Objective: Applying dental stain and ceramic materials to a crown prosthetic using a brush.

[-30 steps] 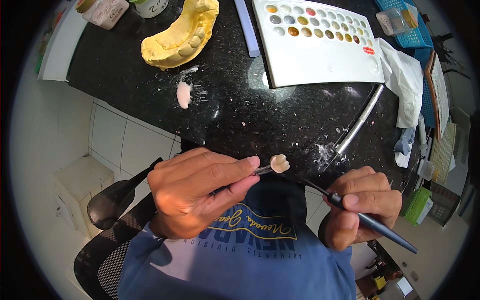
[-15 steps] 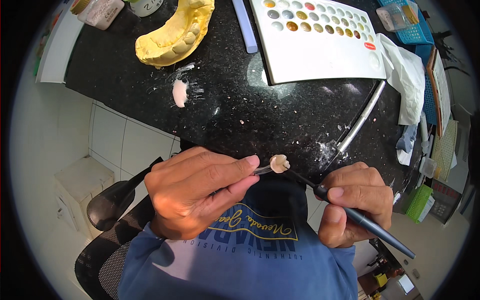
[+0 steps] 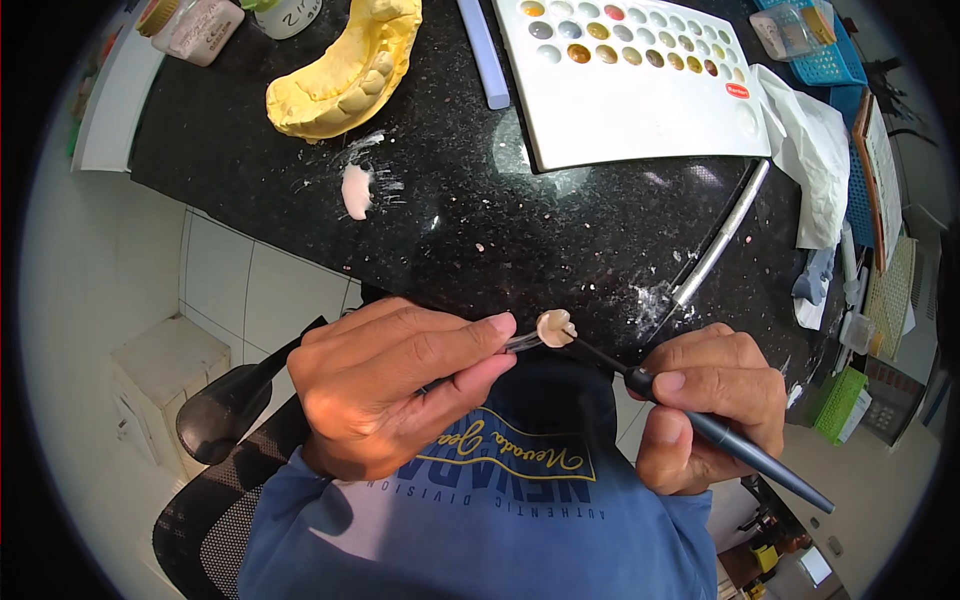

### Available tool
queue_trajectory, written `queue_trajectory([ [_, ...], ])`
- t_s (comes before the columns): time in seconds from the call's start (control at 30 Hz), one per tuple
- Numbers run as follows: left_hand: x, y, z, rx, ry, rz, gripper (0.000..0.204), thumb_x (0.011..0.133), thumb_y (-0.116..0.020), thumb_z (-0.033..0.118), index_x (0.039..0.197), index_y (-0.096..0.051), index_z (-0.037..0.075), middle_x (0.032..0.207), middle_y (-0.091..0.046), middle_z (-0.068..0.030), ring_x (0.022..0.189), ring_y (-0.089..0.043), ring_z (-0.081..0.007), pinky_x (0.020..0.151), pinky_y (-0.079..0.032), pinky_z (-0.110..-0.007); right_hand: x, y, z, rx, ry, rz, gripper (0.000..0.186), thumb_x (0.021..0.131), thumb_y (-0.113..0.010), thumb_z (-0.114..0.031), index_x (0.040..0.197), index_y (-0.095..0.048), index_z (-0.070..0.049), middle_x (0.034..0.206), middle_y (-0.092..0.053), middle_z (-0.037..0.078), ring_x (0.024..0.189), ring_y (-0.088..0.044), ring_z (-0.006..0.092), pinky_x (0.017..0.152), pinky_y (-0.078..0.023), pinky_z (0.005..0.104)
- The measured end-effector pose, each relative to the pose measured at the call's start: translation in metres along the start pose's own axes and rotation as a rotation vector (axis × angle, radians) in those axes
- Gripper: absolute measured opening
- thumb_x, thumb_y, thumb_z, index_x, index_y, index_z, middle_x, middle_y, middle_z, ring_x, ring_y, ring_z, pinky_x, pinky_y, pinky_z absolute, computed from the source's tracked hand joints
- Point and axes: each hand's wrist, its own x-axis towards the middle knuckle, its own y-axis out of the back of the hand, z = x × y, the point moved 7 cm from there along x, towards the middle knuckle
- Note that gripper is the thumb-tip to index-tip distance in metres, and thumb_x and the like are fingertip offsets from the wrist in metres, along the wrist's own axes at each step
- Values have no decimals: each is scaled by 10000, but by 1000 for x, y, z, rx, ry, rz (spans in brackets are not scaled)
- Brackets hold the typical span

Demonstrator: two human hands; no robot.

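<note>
My left hand [image 3: 385, 375] is closed around metal tweezers [image 3: 522, 342], most of their length hidden by my fingers. Their tips grip a small cream-coloured dental crown [image 3: 556, 328] just past my thumb. In my right hand [image 3: 712, 400], pinched between thumb and fingers, is a slim brush-like tool with a dark blue-grey handle [image 3: 765, 465]. Its thin black front part reaches left, and the tip meets or nearly meets the crown's right side; I cannot tell which. Both hands are in front of my body, at the near edge of the black table [image 3: 430, 260].
A yellow dental arch model [image 3: 335, 100] lies at the far left, near a pink blob [image 3: 356, 190] of paste or powder. A white palette [image 3: 640, 110] with coloured wells stands at the back, beside a lilac bar [image 3: 484, 55]. A metal tube [image 3: 722, 238] and crumpled tissue [image 3: 808, 150] lie right.
The crown appears slightly turned in the tweezers' grip, and the tool's tip has shifted a little left. The table items sit slightly differently in view, as the head moved.
</note>
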Motion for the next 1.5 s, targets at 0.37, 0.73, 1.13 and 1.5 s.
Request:
queue_trajectory([
  [0.37, 4, -2, 1, -46, 62, -2, 229, 634, -784, -14, 849, -704, -16, 717, -686, -120, 574, -654, -200, 506, -501, -245, 24, 67, -9, -87, -74, 256, 220, 811, -628, -134, 906, -505, 22, 721, -527, 124, 519, -504, 141, 465, -425, 211],
  [0.73, 0, 1, -2, -38, 101, -1, 213, 639, -794, 28, 835, -714, 6, 742, -698, -102, 597, -663, -193, 521, -489, -241, 64, 79, 30, -497, -260, 139, 114, 849, -663, -62, 927, -653, 20, 806, -636, 37, 725, -601, 71, 658, -465, 183],
  [1.13, 2, 1, -6, -67, 80, -10, 227, 646, -800, 51, 853, -718, 7, 666, -674, -98, 562, -657, -188, 489, -485, -240, 67, 73, 44, -549, -288, 96, 120, 852, -666, -88, 935, -670, -2, 781, -640, 17, 647, -574, 39, 561, -427, 155],
  [1.5, -1, 2, -7, -67, 60, -4, 243, 643, -802, 47, 867, -718, 5, 660, -672, -101, 552, -654, -185, 472, -479, -237, 64, 68, 45, -600, -309, 51, 172, 862, -660, -118, 978, -656, 9, 828, -671, 82, 721, -629, 88, 583, -470, 180],
])
